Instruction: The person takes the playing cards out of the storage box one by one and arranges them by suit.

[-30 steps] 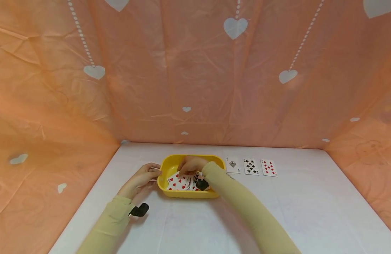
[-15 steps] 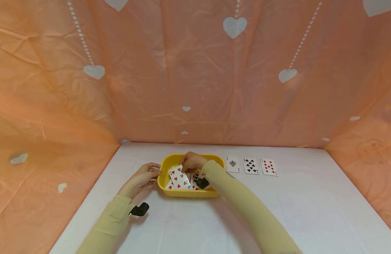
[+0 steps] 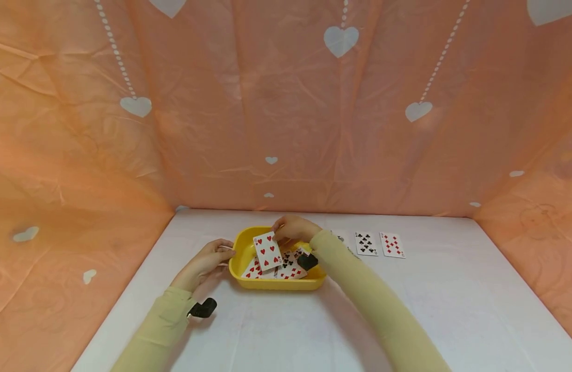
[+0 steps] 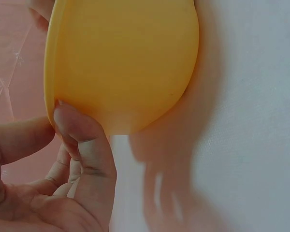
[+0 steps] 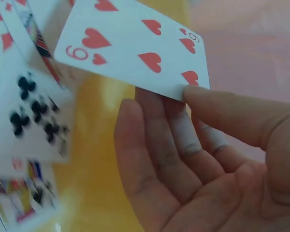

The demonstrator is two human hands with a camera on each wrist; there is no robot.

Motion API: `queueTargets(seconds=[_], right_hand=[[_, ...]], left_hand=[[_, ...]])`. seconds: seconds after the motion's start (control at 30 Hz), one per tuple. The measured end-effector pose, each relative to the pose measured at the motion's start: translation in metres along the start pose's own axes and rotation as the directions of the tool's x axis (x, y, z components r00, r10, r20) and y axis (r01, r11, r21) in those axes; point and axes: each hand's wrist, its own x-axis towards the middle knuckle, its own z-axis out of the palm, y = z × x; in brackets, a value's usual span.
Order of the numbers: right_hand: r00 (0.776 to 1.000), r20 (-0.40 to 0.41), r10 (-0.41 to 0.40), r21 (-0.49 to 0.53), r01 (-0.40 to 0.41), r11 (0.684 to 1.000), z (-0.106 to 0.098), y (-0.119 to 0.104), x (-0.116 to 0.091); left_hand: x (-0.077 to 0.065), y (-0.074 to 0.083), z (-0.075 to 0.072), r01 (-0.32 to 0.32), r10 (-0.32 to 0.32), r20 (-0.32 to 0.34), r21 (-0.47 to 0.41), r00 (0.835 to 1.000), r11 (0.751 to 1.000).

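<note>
My right hand (image 3: 296, 229) pinches a six of hearts (image 3: 267, 250) by one corner, its thumb on the printed face in the right wrist view. The card is tilted above a yellow plastic tub (image 3: 276, 284). Under it, loose playing cards (image 3: 292, 271) overlap inside the tub, among them clubs (image 5: 36, 108), red-suit cards and a picture card (image 5: 26, 195). At the tub's left end, my left hand (image 3: 206, 264) pinches the rim between thumb and finger, as the left wrist view shows. The right hand and sleeve cover part of the tub's right side.
To the tub's right, a clubs card (image 3: 366, 244) and a diamonds card (image 3: 392, 245) lie face up in a row on the white tabletop (image 3: 276, 330). A spade card (image 3: 340, 237) beside them is mostly hidden by the right forearm. Orange heart-printed cloth (image 3: 286, 129) surrounds the table.
The right hand has lifted the six of hearts off the cards in the tub and moved up and slightly right. The left hand has stayed on the rim.
</note>
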Motion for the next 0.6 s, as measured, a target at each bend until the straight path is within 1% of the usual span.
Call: queueTargets(seconds=[0.17, 0.27, 0.37, 0.47, 0.6], right_hand=[[0.999, -0.028, -0.043, 0.051, 0.044, 0.998, -0.034, 0.002, -0.016], [0.998, -0.053, -0.044, 0.085, 0.048, 0.995, -0.06, 0.008, -0.03], [0.994, -0.102, -0.034, 0.103, 0.045, 0.994, -0.086, 0.015, -0.047], [0.987, -0.152, -0.046, 0.113, 0.063, 0.992, -0.114, 0.029, -0.062], [0.979, -0.198, -0.05, 0.152, 0.081, 0.985, -0.149, 0.057, -0.085]], left_hand=[[0.0, 0.001, -0.001, 0.014, -0.014, -0.005, 0.012, 1.0, 1.0], [-0.001, 0.001, -0.002, 0.014, -0.013, -0.012, 0.027, 1.0, 1.0], [-0.003, 0.001, -0.004, 0.016, -0.015, -0.026, 0.044, 1.0, 0.999], [-0.005, 0.001, -0.007, 0.025, -0.024, -0.035, 0.046, 0.999, 0.999], [-0.007, -0.001, -0.008, 0.035, -0.034, -0.034, 0.034, 0.999, 0.999]])
